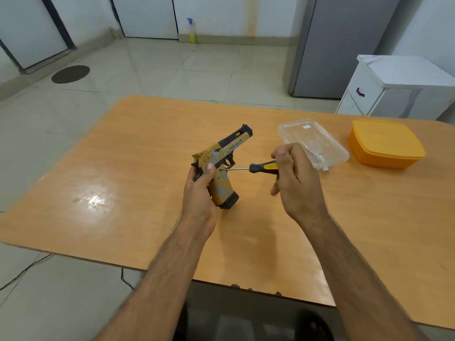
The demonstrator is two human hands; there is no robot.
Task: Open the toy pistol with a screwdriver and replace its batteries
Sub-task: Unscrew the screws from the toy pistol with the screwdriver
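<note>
I am standing at an orange-brown wooden table (123,168) that is catching a bright glare, with pale floor tiles (172,70) stretching to white walls. A grey fridge (344,45) and a white cabinet (384,87) are sitting at the right, and a round dark mat (70,74) is lying at the left.

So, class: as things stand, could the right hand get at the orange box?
Probably yes, but not freely: the right hand grips the screwdriver, and the clear tub lies between it and the orange box.

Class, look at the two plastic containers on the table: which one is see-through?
The clear container, lying just beyond the right hand; the other, the orange container, is opaque and sits farther right.
</note>
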